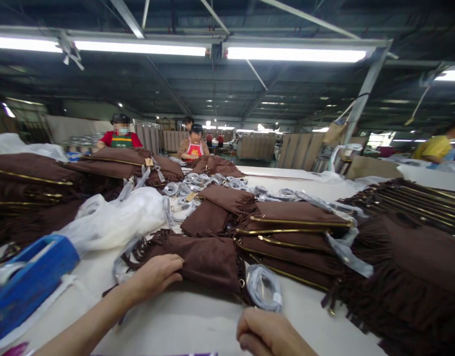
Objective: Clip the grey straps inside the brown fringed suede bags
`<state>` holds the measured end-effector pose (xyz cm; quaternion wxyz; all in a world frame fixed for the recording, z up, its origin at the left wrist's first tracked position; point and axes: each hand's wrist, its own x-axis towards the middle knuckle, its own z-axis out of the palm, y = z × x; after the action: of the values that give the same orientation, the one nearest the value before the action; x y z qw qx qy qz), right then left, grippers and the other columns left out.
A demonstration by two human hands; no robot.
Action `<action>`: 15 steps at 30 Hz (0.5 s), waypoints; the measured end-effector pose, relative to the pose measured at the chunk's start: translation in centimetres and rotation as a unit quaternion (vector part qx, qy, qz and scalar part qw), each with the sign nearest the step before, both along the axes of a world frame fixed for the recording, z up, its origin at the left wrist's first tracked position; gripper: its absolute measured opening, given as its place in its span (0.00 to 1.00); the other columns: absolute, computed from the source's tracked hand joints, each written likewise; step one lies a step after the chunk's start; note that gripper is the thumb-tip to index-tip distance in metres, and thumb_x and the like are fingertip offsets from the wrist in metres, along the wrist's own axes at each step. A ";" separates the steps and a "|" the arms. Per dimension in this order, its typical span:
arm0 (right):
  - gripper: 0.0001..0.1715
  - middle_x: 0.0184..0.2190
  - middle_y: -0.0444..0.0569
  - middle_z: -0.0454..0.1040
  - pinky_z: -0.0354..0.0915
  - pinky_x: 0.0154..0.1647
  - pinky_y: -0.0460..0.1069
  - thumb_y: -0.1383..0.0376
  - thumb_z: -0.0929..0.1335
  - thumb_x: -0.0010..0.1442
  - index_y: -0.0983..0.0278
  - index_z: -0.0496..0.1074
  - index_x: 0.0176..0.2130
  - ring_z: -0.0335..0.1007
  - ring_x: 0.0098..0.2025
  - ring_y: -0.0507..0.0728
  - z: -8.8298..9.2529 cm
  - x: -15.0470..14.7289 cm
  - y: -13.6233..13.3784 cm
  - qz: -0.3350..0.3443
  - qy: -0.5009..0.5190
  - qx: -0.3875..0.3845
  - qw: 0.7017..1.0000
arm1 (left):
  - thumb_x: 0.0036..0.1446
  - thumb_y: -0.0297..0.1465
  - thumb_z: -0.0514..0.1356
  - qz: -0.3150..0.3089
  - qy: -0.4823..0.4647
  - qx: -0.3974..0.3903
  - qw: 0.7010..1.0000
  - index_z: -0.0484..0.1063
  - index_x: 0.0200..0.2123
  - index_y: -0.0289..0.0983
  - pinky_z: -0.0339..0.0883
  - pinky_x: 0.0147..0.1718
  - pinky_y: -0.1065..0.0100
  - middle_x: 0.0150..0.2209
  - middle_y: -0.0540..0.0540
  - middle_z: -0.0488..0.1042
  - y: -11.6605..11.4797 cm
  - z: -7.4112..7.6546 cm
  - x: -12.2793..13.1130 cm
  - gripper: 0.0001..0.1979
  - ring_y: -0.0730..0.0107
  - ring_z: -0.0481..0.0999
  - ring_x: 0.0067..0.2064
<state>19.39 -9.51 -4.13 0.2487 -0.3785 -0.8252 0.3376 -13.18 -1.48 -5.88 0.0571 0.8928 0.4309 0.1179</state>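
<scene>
A dark brown suede-like bag [208, 259] with fringe lies flat on the white table in front of me. My left hand [158, 277] is at its near left part, fingers stretched out and slightly apart against the fabric. My right hand [266, 331] is curled closed over the table near the front; whatever its fingers may hold is hidden. Just beyond that hand lies a grey coiled strap [264, 288] wrapped in plastic, beside the bag's small gold ring. Behind sits a stack of brown bags [294, 242] with gold zippers.
A blue tape dispenser [30, 287] stands at left, by crumpled white plastic [119, 217]. More brown fringed bags [416, 257] are piled right, others [27, 173] far left. Several wrapped coils [190, 185] lie mid-table. Co-workers [194, 146] are across the table.
</scene>
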 end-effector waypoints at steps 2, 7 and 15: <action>0.10 0.27 0.44 0.71 0.60 0.33 0.45 0.64 0.62 0.62 0.62 0.69 0.31 0.66 0.30 0.53 -0.3 -0.2 1.3 -0.062 0.000 0.025 0.998 | 0.65 0.34 0.52 0.003 -0.025 -0.006 1.000 0.73 0.40 0.39 0.67 0.46 0.67 0.40 0.44 0.78 0.4 -0.1 -0.1 0.10 0.62 0.77 0.44; 0.14 0.19 0.39 0.60 0.55 0.23 0.44 0.59 0.60 0.61 0.62 0.64 0.27 0.57 0.22 0.51 -0.1 0.3 3.7 -0.172 0.037 -0.015 0.984 | 0.67 0.37 0.50 0.008 -0.060 -0.024 0.998 0.75 0.41 0.39 0.66 0.46 0.68 0.37 0.45 0.80 0.9 -0.4 0.1 0.15 0.62 0.78 0.43; 0.19 0.23 0.41 0.67 0.50 0.18 0.43 0.53 0.56 0.67 0.62 0.63 0.31 0.53 0.17 0.48 -1.6 -1.4 3.4 -0.077 0.060 -0.130 0.987 | 0.66 0.33 0.47 0.080 -0.088 -0.068 0.991 0.74 0.48 0.38 0.63 0.54 0.64 0.51 0.44 0.76 -1.9 2.7 -3.7 0.17 0.63 0.74 0.52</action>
<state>18.04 -6.13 -5.74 0.2719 -0.4487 -0.7265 0.4439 -16.85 -3.34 -3.21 0.1459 0.8359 0.5009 0.1705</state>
